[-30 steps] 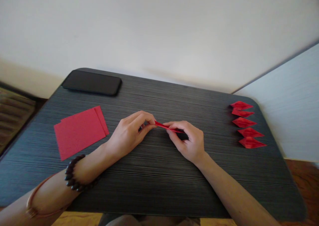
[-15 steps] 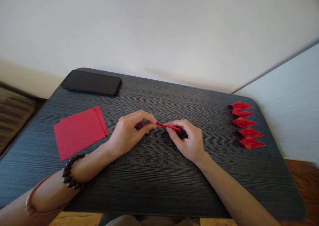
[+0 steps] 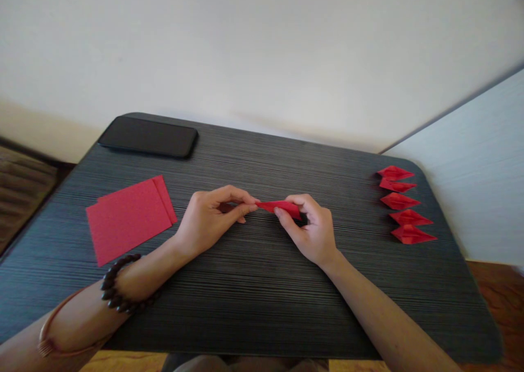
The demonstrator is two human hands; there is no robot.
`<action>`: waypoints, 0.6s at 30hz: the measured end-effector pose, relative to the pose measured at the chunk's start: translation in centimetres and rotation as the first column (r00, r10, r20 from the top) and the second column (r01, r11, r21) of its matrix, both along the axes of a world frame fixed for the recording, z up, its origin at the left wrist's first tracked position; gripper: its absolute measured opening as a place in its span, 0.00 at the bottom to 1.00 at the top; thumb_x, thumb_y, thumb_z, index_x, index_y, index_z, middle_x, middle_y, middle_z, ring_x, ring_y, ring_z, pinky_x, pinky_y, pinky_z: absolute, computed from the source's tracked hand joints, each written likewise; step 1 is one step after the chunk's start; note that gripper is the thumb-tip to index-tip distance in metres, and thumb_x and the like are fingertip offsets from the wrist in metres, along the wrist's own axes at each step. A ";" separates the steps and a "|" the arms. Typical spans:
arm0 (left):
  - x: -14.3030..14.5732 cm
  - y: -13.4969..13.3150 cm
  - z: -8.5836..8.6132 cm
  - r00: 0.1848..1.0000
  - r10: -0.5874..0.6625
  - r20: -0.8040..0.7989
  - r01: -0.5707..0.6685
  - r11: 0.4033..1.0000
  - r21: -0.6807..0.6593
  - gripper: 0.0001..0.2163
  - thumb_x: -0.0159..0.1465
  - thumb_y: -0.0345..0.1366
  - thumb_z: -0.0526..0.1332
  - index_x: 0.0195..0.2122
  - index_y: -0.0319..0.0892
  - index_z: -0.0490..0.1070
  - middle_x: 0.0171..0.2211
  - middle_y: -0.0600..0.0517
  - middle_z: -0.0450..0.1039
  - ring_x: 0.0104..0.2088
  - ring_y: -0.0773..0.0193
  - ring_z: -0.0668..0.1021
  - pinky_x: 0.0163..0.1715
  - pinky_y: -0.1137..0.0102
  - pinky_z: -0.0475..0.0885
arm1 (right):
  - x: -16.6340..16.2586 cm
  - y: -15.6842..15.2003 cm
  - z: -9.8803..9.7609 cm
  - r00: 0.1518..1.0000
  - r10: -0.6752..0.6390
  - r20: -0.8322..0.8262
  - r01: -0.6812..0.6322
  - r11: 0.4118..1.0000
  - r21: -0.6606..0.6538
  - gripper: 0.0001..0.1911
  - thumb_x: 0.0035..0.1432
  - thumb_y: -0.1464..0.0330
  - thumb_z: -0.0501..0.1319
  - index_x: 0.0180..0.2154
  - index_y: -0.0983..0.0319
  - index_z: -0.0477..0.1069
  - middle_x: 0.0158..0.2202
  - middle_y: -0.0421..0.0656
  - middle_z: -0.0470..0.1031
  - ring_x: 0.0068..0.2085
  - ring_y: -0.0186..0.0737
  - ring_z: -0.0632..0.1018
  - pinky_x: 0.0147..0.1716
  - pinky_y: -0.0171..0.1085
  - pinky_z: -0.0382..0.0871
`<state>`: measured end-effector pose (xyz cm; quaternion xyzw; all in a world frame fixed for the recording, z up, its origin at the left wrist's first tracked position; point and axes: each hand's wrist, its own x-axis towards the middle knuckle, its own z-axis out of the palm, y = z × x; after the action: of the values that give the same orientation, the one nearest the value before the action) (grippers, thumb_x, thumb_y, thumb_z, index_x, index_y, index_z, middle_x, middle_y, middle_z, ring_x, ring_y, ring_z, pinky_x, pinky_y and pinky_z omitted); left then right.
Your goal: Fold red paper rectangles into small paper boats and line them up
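Note:
Between my two hands, just above the middle of the dark table (image 3: 245, 295), is a narrow folded piece of red paper (image 3: 290, 208). My left hand (image 3: 219, 212) pinches its pointed left end between thumb and fingertips. On the wider right part, my right hand (image 3: 307, 227) closes with the thumb on the near face and the fingers behind. The far side of the paper is hidden by the right fingers. Beyond my left wrist lie flat red paper sheets (image 3: 131, 216), overlapping each other slightly askew.
Several folded red paper pieces (image 3: 400, 201) with pointed ends form a column near the table's right edge. A black smartphone (image 3: 149, 136) lies at the back left. A pale wall (image 3: 262, 60) rises behind the table, and a light panel (image 3: 470, 181) stands at the right.
The folded red paper has turned so that more of its flat face shows; earlier it appeared nearly edge-on. Both hands keep their grip and have hardly moved.

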<state>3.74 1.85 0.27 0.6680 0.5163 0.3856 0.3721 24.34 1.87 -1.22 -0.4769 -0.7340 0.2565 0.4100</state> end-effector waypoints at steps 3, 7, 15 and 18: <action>-0.2 -0.2 0.0 0.992 -0.019 -0.128 0.042 0.984 0.175 0.04 0.60 0.37 0.63 0.35 0.44 0.77 0.36 0.54 0.80 0.32 0.67 0.81 0.36 0.74 0.76 | 0.0 0.1 -0.2 0.997 -0.012 -0.078 0.007 0.997 -0.074 0.04 0.55 0.67 0.62 0.35 0.59 0.69 0.25 0.36 0.75 0.23 0.32 0.74 0.26 0.33 0.68; -0.2 -0.3 0.1 0.987 -0.031 -0.158 0.078 0.950 0.303 0.05 0.59 0.35 0.64 0.36 0.45 0.78 0.36 0.54 0.80 0.36 0.66 0.81 0.39 0.73 0.76 | 0.1 0.3 -0.5 0.983 -0.044 -0.178 0.016 0.987 -0.160 0.07 0.55 0.66 0.63 0.36 0.59 0.69 0.25 0.36 0.76 0.24 0.33 0.75 0.26 0.33 0.68; -0.1 0.7 0.7 0.980 -0.063 0.189 0.112 0.958 -0.265 0.08 0.59 0.39 0.64 0.33 0.39 0.75 0.27 0.51 0.80 0.21 0.67 0.78 0.23 0.74 0.76 | 0.2 0.2 -0.2 0.995 0.002 -0.099 -0.009 0.997 -0.071 0.05 0.54 0.67 0.63 0.35 0.58 0.69 0.26 0.36 0.76 0.24 0.32 0.74 0.26 0.32 0.68; -0.2 1.0 0.5 0.964 -0.068 0.257 0.152 0.935 -0.321 0.08 0.57 0.38 0.66 0.34 0.38 0.75 0.26 0.50 0.79 0.21 0.67 0.78 0.23 0.73 0.77 | 0.2 0.2 0.0 0.998 0.011 -0.066 -0.013 0.999 -0.043 0.04 0.54 0.67 0.62 0.34 0.58 0.70 0.28 0.37 0.76 0.25 0.32 0.75 0.28 0.33 0.69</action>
<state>3.58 2.83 0.80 0.5703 0.4871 0.3481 0.5624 24.54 2.07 -1.22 -0.4725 -0.7173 0.2902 0.4220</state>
